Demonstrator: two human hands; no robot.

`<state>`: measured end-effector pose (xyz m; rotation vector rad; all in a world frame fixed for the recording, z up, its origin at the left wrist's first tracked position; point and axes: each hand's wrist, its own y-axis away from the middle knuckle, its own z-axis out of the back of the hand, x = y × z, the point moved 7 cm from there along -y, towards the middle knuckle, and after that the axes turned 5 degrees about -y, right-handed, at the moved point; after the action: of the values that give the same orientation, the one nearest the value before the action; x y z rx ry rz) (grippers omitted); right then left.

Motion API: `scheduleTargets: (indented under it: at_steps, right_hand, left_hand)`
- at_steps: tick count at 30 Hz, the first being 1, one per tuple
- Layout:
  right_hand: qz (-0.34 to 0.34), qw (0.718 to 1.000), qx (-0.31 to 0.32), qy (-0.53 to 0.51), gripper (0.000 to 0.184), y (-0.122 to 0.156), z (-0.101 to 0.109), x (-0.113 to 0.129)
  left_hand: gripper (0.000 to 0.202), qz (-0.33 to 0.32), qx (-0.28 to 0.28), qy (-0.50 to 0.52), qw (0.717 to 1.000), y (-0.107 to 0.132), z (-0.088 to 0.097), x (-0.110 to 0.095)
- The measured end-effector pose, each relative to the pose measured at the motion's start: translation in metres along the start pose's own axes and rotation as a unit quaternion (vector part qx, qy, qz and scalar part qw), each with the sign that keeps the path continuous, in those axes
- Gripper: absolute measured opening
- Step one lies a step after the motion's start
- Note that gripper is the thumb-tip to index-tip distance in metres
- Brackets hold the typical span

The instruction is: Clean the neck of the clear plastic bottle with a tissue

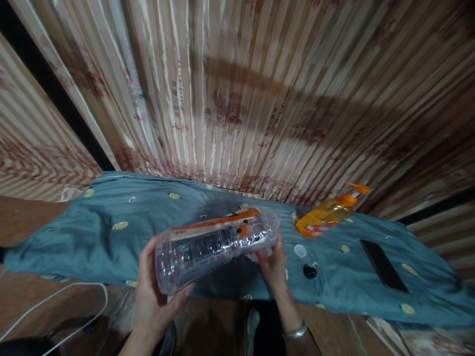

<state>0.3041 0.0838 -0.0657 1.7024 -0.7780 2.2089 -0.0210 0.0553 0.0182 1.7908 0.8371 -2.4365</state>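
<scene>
Clear plastic bottle (217, 247) — orange-striped label — lies sideways between both hands

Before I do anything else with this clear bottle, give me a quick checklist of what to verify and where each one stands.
1. Clear bottle held at both ends: ok, left hand cups the base, right hand is at the neck end.
2. Bottle empty: cannot tell.
3. Cap off: cannot tell, the right hand hides the mouth.
4. Loose caps within reach: ok, white cap and black cap lie on the blue cloth.
5. Orange pump bottle apart: ok.
6. Phone apart from the bottle: ok.
</scene>
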Motion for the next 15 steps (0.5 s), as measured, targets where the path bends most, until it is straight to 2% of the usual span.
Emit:
scheduleTargets:
  at_steps: [7, 15]
  right_hand:
    - [0.002, 1.000, 0.002, -0.001, 0.055, 0.0007, -0.0007, -0.0006]
    - [0.001, 1.000, 0.004, -0.001, 0.058, 0.0008, -0.0004, 0.0006]
  left_hand:
    - [0.086, 0.022, -0.002, 0.020, 1.000, -0.0005, -0.0018, -0.0015]
    - [0.084, 0.006, -0.002, 0.010, 1.000, -0.0003, -0.0011, -0.0011]
